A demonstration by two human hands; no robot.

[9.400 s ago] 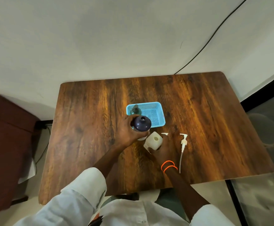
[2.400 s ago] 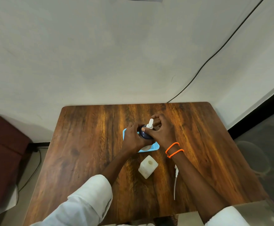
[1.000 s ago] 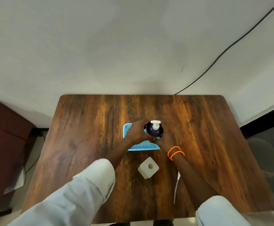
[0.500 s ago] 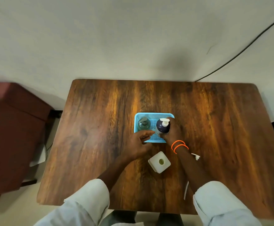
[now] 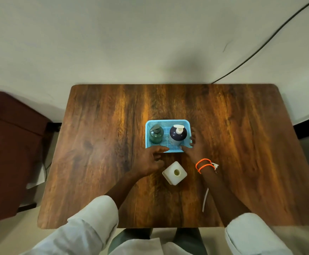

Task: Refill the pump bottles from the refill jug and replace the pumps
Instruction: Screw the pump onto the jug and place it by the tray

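Observation:
A blue mesh tray (image 5: pixel 168 123) sits mid-table holding two upright bottles. The dark navy bottle (image 5: pixel 178 134) on the right carries a white pump. The green translucent bottle (image 5: pixel 155 134) on the left has a grey pump. In front of the tray stands a white square bottle (image 5: pixel 174 173) with an open neck and no pump. A loose white pump with a long tube (image 5: pixel 205 198) lies partly under my right forearm. My left hand (image 5: pixel 148 160) rests at the tray's front edge, fingers apart, empty. My right hand (image 5: pixel 195 147) touches the tray's right front corner, holding nothing.
The wooden table (image 5: pixel 98 148) stands against a pale wall. A dark red seat (image 5: pixel 8 148) is at the left. A black cable (image 5: pixel 260 46) runs down the wall at the upper right. No refill jug shows in view.
My right hand has let go of the navy bottle, which now stands in the tray, and drawn back to the tray's corner. My left hand stays at the front edge.

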